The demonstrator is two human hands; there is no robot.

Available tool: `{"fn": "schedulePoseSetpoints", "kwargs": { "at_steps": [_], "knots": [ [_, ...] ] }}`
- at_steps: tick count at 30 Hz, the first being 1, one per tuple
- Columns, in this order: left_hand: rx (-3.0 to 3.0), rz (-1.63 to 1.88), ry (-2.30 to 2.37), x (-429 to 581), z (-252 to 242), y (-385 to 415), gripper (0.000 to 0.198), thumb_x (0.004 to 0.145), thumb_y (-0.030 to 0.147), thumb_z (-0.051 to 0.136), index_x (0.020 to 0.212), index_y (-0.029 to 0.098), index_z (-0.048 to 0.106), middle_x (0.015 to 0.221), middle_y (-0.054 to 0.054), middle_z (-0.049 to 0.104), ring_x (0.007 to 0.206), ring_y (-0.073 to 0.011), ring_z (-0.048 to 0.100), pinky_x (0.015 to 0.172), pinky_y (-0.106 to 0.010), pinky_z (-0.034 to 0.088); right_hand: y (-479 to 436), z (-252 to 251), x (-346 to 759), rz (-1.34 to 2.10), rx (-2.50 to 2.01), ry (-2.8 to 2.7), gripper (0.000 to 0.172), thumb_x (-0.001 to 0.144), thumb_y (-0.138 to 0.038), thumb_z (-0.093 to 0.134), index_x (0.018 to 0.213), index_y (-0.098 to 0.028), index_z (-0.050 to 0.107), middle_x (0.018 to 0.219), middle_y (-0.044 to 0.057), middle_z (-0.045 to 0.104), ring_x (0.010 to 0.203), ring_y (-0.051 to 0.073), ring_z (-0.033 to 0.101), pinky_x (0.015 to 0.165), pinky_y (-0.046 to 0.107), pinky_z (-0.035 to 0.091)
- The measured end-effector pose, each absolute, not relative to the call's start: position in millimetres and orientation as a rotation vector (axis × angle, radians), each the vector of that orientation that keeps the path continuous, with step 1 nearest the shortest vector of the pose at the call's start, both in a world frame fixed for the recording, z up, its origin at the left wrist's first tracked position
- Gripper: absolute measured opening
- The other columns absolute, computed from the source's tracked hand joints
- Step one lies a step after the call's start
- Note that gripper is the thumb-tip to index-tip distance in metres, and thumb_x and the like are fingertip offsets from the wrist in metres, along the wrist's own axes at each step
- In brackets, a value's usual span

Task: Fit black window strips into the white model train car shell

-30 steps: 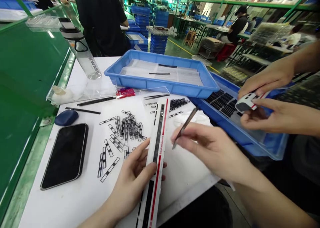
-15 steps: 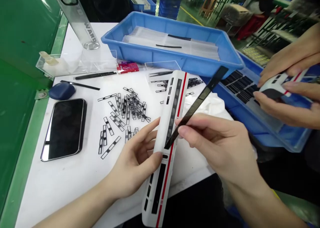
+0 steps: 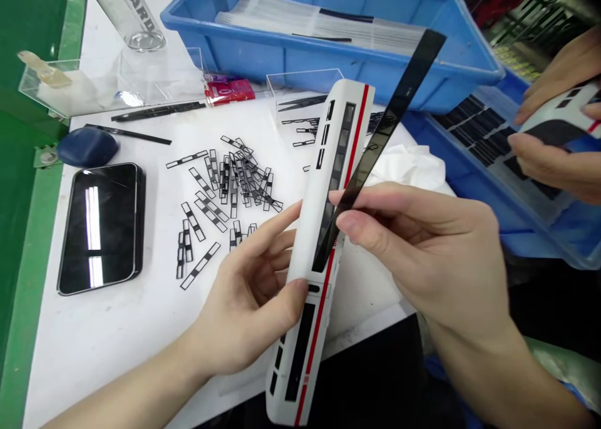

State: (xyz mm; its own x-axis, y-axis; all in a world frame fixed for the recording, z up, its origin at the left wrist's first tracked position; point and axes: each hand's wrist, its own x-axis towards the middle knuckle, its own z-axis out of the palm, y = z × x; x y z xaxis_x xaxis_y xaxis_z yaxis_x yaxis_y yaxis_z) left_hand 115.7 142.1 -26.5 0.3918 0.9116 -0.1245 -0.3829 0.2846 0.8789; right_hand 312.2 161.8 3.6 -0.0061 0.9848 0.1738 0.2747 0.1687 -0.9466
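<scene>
A long white train shell [image 3: 312, 228] with a red stripe and dark window slots stands slanted over the table's front edge. Wrapped round its middle from the left is my left hand [image 3: 253, 297], thumb on top beside a small dark slot. My right hand [image 3: 417, 247] pinches a dark translucent strip [image 3: 399, 97] between thumb and fingertips. The strip's lower end meets the lower end of the upper window recess; its other end rises away from the shell to the upper right. Several small window-patterned pieces [image 3: 235, 178] lie piled on the white table [image 3: 154, 354].
A blue bin [image 3: 338, 59] of clear sheets stands at the back. On the left are a phone [image 3: 103, 228], a dark blue object [image 3: 87, 147] and a bottle [image 3: 129, 15]. Another person's hands [image 3: 558, 166] hold a white shell beside a second blue bin [image 3: 539, 241].
The head view has moved closer and lower, so bins and bottle sit higher in the picture. The strip's lower end now lies nearer the recess's lower end.
</scene>
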Motion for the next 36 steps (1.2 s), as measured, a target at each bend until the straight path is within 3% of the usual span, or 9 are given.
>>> {"fn": "schedulePoseSetpoints", "kwargs": {
  "at_steps": [2,8,14,21,27,31,33,36],
  "knots": [
    [0.883,0.968,0.725,115,-26,142,0.053,0.099,0.009,0.069,0.146,0.034,0.064,0.140,-0.003,0.074,0.107,-0.0200,0.079,0.097,-0.029,0.065,162,3,311,0.928,-1.276,-1.460,0.018,0.091,-0.030,0.085,0.105,-0.041,0.085,0.115,-0.004,0.082,0.103,0.025,0.078,0.083,0.040,0.067],
    [0.867,0.992,0.730,117,-25,141,0.049,0.099,0.010,0.072,0.141,0.034,0.067,0.141,-0.001,0.074,0.134,-0.0245,0.068,0.101,-0.026,0.063,158,1,309,0.929,-1.301,-1.477,0.026,0.091,-0.026,0.084,0.113,-0.039,0.083,0.111,-0.003,0.081,0.086,0.020,0.076,0.072,0.037,0.065],
    [0.847,1.047,0.820,122,-25,139,0.048,0.095,0.015,0.081,0.137,0.033,0.068,0.126,0.000,0.081,0.107,-0.0171,0.079,0.092,-0.022,0.065,150,1,300,0.786,-1.329,-1.531,0.021,0.093,-0.024,0.080,0.110,-0.037,0.080,0.101,-0.001,0.076,0.081,0.018,0.070,0.072,0.035,0.063],
    [0.840,1.071,0.837,125,-22,135,0.043,0.096,0.012,0.077,0.135,0.029,0.068,0.117,0.000,0.084,0.100,-0.0138,0.080,0.087,-0.018,0.064,146,-2,289,0.918,-1.299,-1.336,0.040,0.091,-0.018,0.080,0.126,-0.037,0.072,0.106,0.000,0.060,0.087,0.016,0.069,0.073,0.031,0.064],
    [0.851,1.116,0.819,127,-21,130,0.041,0.098,0.011,0.075,0.135,0.028,0.070,0.120,0.000,0.083,0.106,-0.0139,0.080,0.085,-0.014,0.062,145,0,286,1.094,-1.254,-1.179,0.063,0.087,-0.011,0.080,0.137,-0.040,0.056,0.116,0.001,0.063,0.083,0.015,0.073,0.072,0.027,0.067],
    [0.890,1.116,0.850,127,-22,127,0.047,0.100,0.014,0.074,0.142,0.032,0.066,0.127,0.000,0.081,0.116,-0.0176,0.077,0.095,-0.019,0.063,146,1,286,1.313,-1.207,-1.053,0.078,0.083,-0.007,0.080,0.146,-0.039,0.047,0.126,0.002,0.070,0.085,0.016,0.078,0.075,0.027,0.070],
    [0.932,1.120,0.871,127,-23,125,0.049,0.100,0.015,0.074,0.144,0.033,0.065,0.131,0.000,0.079,0.121,-0.0182,0.076,0.100,-0.020,0.062,147,0,287,1.408,-1.167,-1.004,0.069,0.086,-0.008,0.079,0.143,-0.036,0.051,0.121,0.002,0.074,0.086,0.016,0.079,0.077,0.026,0.070],
    [0.980,1.126,0.920,128,-24,125,0.048,0.099,0.016,0.075,0.143,0.033,0.067,0.135,0.000,0.077,0.128,-0.0175,0.072,0.105,-0.018,0.059,150,-2,290,1.543,-1.096,-0.953,0.042,0.089,-0.013,0.082,0.125,-0.029,0.067,0.113,0.001,0.078,0.089,0.016,0.080,0.078,0.023,0.068]
  ]
}}
